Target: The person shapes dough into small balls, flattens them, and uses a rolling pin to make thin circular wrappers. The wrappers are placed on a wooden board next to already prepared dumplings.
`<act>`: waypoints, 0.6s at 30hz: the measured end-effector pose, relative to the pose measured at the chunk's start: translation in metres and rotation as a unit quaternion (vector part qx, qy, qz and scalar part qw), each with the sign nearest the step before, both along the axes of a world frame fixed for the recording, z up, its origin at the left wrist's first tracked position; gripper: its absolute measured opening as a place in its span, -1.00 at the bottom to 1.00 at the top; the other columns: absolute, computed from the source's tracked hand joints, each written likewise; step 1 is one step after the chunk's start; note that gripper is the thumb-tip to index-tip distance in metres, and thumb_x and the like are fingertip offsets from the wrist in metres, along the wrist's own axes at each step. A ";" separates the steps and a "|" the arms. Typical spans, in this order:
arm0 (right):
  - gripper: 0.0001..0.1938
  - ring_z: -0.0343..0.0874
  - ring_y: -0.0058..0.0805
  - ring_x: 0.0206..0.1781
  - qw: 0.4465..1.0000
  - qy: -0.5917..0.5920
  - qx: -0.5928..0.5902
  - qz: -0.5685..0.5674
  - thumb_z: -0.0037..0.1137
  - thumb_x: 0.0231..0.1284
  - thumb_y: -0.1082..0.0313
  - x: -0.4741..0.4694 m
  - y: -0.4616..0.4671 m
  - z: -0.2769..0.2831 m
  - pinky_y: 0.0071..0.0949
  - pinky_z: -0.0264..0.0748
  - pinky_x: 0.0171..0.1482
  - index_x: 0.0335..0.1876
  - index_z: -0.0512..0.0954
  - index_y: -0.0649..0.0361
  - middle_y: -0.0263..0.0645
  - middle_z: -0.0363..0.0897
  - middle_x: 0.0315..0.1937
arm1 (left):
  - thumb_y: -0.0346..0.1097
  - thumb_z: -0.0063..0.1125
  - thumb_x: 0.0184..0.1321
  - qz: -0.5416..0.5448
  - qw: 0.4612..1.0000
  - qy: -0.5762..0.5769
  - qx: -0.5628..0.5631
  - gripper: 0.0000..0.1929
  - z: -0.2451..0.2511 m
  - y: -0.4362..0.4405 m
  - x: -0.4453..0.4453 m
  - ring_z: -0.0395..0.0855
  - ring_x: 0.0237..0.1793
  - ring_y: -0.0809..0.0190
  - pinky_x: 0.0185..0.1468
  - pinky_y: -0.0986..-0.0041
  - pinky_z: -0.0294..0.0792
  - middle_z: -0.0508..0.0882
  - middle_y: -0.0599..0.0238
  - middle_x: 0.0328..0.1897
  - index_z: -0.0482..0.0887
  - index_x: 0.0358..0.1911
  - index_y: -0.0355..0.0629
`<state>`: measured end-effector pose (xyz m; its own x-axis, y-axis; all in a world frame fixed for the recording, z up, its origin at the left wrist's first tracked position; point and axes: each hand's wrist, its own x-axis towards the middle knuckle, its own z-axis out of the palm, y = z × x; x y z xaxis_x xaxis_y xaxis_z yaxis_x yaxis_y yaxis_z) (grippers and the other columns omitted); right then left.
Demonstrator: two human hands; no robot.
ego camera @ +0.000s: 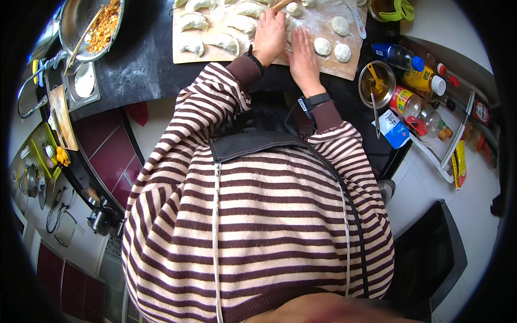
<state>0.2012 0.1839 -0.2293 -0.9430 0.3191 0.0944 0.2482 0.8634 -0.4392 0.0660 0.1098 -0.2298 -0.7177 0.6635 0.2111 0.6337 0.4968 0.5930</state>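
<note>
My left hand is palm down over a floured wooden board. Its fingertips meet the end of a wooden stick, likely a rolling pin; the grip itself is hidden. Beside it my right hand lies flat, fingers extended and close together, partly covering a piece of dough. To its right sit several floured dough rounds. Folded dumplings stand in rows left of my left hand.
At the upper left a metal bowl holds chopped filling and chopsticks. A metal pot with a yellow spoon stands right of the board. Several bottles and a blue-and-white packet lie beyond. A black chair is lower right.
</note>
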 end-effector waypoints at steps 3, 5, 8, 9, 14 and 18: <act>-0.25 0.01 -0.06 0.60 1.000 -0.020 0.010 -0.021 0.21 0.23 0.26 -0.004 -0.006 -0.013 -0.14 0.11 0.52 0.52 0.14 0.20 -0.06 0.03 0.56 | -0.49 0.17 -0.02 -0.018 0.999 0.025 -0.030 -0.69 -0.001 0.000 -0.003 0.44 0.03 -0.15 0.12 0.11 0.38 0.52 0.04 -0.05 0.50 -0.14 -0.26; -0.23 0.01 -0.07 0.60 0.999 -0.029 0.013 -0.028 0.24 0.22 0.25 -0.006 -0.010 -0.018 -0.15 0.11 0.52 0.52 0.14 0.17 -0.07 0.02 0.56 | -0.48 0.19 -0.03 -0.046 0.997 0.033 -0.050 -0.69 0.000 -0.003 -0.003 0.45 0.03 -0.13 0.09 0.12 0.37 0.54 0.07 -0.10 0.50 -0.15 -0.26; -0.24 -0.02 -0.07 0.61 0.999 -0.021 0.008 -0.030 0.23 0.22 0.25 -0.008 -0.007 -0.017 -0.13 0.13 0.51 0.52 0.15 0.13 -0.10 0.01 0.57 | -0.46 0.24 -0.05 -0.040 0.998 0.050 0.000 -0.67 0.005 -0.007 -0.003 0.46 0.02 -0.12 0.09 0.14 0.36 0.57 0.07 -0.13 0.50 -0.15 -0.24; -0.28 0.00 -0.06 0.60 1.000 -0.012 -0.002 -0.024 0.22 0.24 0.25 -0.008 -0.004 -0.015 -0.14 0.13 0.51 0.50 0.19 0.13 -0.08 0.06 0.55 | -0.46 0.26 -0.06 -0.035 0.997 0.060 0.019 -0.66 0.008 -0.009 -0.003 0.46 0.02 -0.11 0.09 0.15 0.35 0.58 0.07 -0.14 0.50 -0.15 -0.23; -0.55 0.41 -0.04 0.35 0.947 0.133 -0.276 -0.099 0.22 0.22 0.29 -0.016 0.022 -0.001 -0.23 0.30 0.38 0.22 0.51 0.19 -0.05 0.51 0.25 | -0.47 0.21 0.25 0.036 0.989 -0.074 0.120 -0.57 0.022 -0.022 -0.003 0.67 -0.04 -0.09 0.03 0.27 0.50 0.59 -0.17 0.01 0.37 0.16 -0.36; -0.51 0.45 -0.07 0.11 0.986 0.040 -0.047 -0.153 0.41 -0.01 0.27 -0.033 0.029 0.000 -0.20 0.39 0.19 0.11 0.56 0.13 -0.12 0.54 0.03 | -0.41 0.07 0.40 0.082 0.903 -0.391 0.158 -0.59 0.027 -0.030 -0.004 0.74 -0.19 0.24 -0.06 0.48 0.55 0.61 0.01 0.07 0.35 0.28 -0.28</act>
